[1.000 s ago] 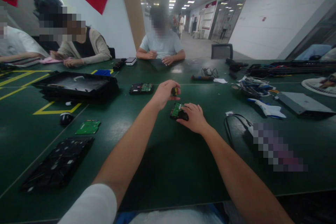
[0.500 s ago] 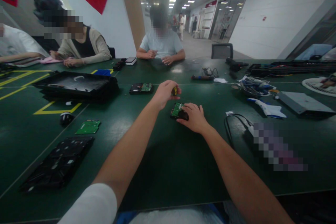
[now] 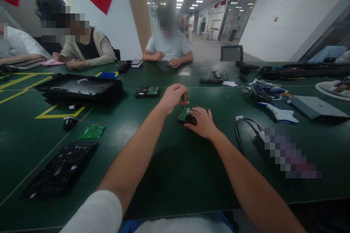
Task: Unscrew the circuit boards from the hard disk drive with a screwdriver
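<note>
Hard drive (image 3: 183, 115) steadied by right hand (image 3: 201, 122), tool (image 3: 185, 97) gripped in left hand (image 3: 172, 96)

Nearest, at 8 o'clock from the hard drive, lies a black casing (image 3: 61, 169); just past it, at 9, is a loose circuit board (image 3: 92, 131). The hard drive rests on the green table (image 3: 175, 174), green face showing, with the right hand holding it narrowly at 3 o'clock. At 11, the left hand is closed round the black-and-yellow tool, whose working end is hidden. A slip seems the main risk: sideways pressure against a slack hold could skid the hard drive on that smooth surface, and a stray tool might scratch its face or jab the right hand. Farther off, a second drive (image 3: 147, 91) sits at 10, a co-worker (image 3: 166, 47) near 12.
</note>
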Available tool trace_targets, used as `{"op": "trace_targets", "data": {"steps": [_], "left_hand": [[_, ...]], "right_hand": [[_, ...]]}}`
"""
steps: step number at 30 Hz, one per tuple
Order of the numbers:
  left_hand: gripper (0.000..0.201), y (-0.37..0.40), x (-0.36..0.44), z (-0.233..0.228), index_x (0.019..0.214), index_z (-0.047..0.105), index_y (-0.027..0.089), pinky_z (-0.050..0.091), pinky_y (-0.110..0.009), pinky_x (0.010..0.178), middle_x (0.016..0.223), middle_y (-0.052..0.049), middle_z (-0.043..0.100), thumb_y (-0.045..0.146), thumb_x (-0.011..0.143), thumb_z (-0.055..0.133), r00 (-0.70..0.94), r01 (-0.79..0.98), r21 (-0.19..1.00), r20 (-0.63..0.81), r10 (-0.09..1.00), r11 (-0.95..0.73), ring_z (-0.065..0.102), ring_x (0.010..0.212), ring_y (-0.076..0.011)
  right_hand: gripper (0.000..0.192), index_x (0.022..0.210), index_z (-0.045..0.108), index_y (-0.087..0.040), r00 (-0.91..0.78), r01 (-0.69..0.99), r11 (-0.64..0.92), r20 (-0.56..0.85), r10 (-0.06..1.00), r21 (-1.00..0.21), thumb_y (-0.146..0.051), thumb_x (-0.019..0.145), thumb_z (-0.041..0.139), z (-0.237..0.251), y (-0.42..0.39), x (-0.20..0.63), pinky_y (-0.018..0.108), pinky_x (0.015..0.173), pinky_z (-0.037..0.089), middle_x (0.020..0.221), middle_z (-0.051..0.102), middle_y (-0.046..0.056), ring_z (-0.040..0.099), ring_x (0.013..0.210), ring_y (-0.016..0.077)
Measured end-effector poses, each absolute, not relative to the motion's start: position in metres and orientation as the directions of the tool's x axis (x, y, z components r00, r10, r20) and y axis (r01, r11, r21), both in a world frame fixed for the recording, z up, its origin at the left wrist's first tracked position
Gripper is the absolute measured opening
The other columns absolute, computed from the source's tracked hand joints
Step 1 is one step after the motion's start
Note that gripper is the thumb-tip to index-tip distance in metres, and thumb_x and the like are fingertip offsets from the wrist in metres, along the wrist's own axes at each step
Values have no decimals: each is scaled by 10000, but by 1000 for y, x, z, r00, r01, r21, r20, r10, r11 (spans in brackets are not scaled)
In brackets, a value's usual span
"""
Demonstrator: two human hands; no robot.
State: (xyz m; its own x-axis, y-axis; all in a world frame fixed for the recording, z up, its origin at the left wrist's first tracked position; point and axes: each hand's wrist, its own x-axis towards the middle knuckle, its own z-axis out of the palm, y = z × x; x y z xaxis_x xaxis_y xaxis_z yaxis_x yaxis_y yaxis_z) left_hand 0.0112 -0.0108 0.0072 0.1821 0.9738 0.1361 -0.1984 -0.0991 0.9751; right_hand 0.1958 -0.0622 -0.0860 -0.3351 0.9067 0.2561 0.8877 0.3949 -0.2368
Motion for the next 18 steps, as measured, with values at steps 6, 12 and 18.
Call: {"op": "trace_targets", "data": {"steps": [6, 12, 18], "left_hand": [[126, -7, 10, 6, 826, 599, 171, 621, -334, 650, 806, -72, 680, 269, 796, 673, 94, -217, 970, 137, 986, -114, 667, 762, -182], [143, -4, 6, 4, 771, 669, 166, 539, -237, 531, 818, -61, 659, 309, 766, 672, 4, -118, 975, 192, 981, -190, 614, 717, -157], [181, -5, 8, 2, 870, 624, 169, 556, -252, 588, 847, -84, 718, 322, 788, 675, 84, -239, 963, 145, 986, -122, 689, 784, -185]], "right_hand": [[620, 1389, 581, -283, -333, 885, 397, 265, 905, -243, -632, 882, 657, -86, -62, 196, 782, 1162, 200, 1531, 505, 119, 377, 1454, 384], [621, 1380, 585, -269, -340, 879, 407, 274, 900, -248, -615, 873, 680, -85, -63, 197, 761, 1158, 233, 1525, 511, 127, 384, 1449, 383], [626, 1388, 584, -273, -340, 880, 403, 258, 904, -252, -614, 872, 682, -83, -64, 196, 753, 1161, 229, 1524, 509, 128, 376, 1451, 390]]}}
